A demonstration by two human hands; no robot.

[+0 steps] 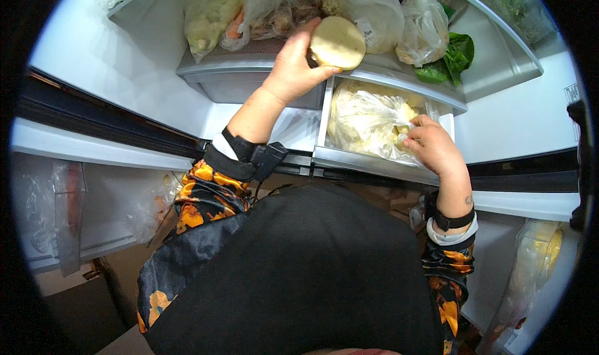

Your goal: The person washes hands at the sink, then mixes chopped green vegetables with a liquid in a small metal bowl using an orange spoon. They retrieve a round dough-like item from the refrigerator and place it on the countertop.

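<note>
My left hand grips a round, pale yellow disc of food, perhaps cheese or a cut root, in front of the fridge shelf. Lower and to the right, my right hand pinches the edge of a clear plastic bag. Pale yellowish pieces fill the bag; what they are is hard to tell through the plastic. It lies in a pulled-out fridge drawer with a metallic front trim. My right fingertips hide part of the bag's gathered edge.
Above the drawer, a glass shelf carries several bags of produce and green leaves. Another drawer sits further back on the left. Open fridge doors with bins flank me on both sides.
</note>
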